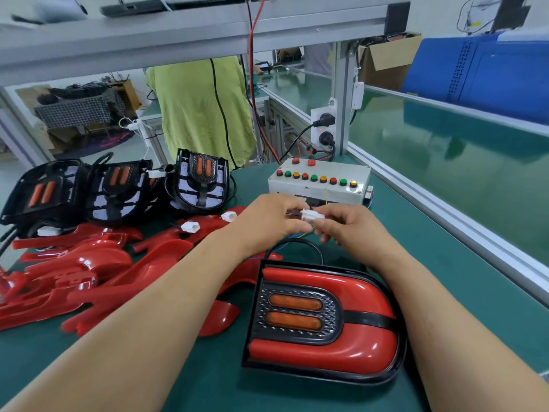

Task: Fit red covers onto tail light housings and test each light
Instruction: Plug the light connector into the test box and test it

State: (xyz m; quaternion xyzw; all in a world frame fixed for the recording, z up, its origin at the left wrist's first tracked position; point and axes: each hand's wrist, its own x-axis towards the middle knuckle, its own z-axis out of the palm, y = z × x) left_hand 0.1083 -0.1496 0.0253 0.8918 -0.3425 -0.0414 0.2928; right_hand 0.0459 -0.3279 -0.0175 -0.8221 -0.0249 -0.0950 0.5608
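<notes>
Above the green mat, just in front of the test box, the left hand and the right hand meet fingertip to fingertip on a white connector. Each hand pinches one end between thumb and fingers. Whether the two halves are fully seated cannot be told, since the fingers hide the joint. Thin coloured wires leave the connector on the left-hand side. A black cable loops on the mat just below the hands. The tail light lies flat on the mat between the forearms, near the bench's front edge. Its red cover is fitted over the black housing, with two amber bars in the dark centre panel. The test box is white, with a row of red, green and amber buttons and two red ones above. To the left, loose red covers lie in a pile, with two spare white plugs resting on them. Behind the pile, three uncovered housings lean together. Beyond the bench stands a person in a yellow-green shirt. A socket block sits on the aluminium post. To the right are a green conveyor belt and a blue crate.
</notes>
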